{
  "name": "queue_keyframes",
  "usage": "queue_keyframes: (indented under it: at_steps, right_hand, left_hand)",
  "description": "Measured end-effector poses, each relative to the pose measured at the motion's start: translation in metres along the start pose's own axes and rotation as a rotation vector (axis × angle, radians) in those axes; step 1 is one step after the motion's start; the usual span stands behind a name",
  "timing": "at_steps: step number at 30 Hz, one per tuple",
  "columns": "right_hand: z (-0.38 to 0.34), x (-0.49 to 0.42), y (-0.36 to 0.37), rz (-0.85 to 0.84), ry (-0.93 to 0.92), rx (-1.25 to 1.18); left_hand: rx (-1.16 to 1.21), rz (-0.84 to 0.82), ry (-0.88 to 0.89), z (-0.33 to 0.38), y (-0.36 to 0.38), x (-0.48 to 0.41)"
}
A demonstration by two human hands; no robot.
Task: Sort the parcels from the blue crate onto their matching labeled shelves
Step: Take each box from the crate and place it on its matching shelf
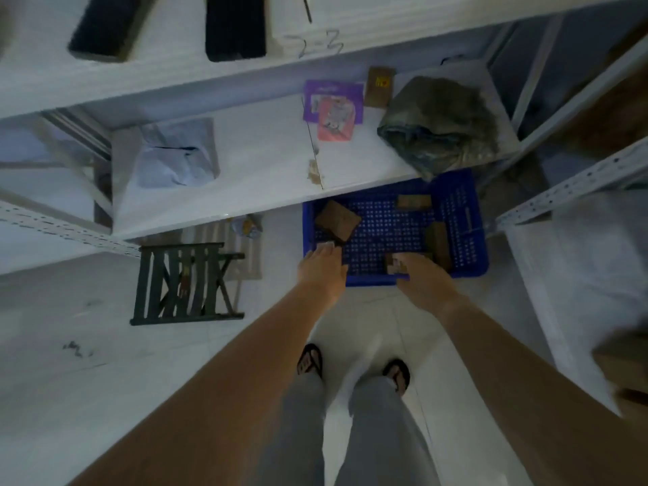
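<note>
Blue crate [459,212] on floor, white shelf [245,177] overhanging its far edge. Left hand [321,271] at crate's near-left corner, fingers straight, touching brown parcel [338,221]. Right hand [420,278] at crate's near rim over small parcel [393,265]; too blurred, cannot tell grip.

Dim, bluish indoor light; the whole view is soft with motion blur, with wide-angle bending at the edges.
</note>
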State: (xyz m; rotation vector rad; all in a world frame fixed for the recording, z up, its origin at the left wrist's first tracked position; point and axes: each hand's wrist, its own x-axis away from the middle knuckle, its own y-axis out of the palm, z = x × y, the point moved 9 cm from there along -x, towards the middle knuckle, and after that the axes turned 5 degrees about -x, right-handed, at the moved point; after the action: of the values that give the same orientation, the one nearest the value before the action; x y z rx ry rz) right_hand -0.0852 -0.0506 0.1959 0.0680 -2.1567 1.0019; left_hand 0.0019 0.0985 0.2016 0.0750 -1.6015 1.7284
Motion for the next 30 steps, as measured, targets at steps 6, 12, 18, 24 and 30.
queue_keyframes:
  at_steps: [6, 12, 18, 24, 30]
  right_hand:
    - [0.094, -0.043, 0.044, -0.041, 0.151, -0.093]
    - [0.172, -0.085, 0.051, -0.067, 0.185, -0.164]
    - [0.248, -0.158, 0.040, -0.058, 0.122, -0.051]
    - [0.297, -0.261, 0.060, -0.076, 0.139, -0.108]
    - [0.371, -0.374, 0.107, -0.108, 0.261, -0.149]
  left_hand:
    - [0.035, -0.176, -0.034, 0.025, 0.115, -0.023]
    - [0.046, -0.211, -0.098, 0.073, 0.179, -0.065]
    - [0.129, -0.120, -0.117, 0.141, 0.226, -0.149]
    - [0.168, -0.123, -0.051, 0.163, 0.279, -0.231]
    - [0.029, -0.115, 0.087, 0.126, 0.329, -0.375]
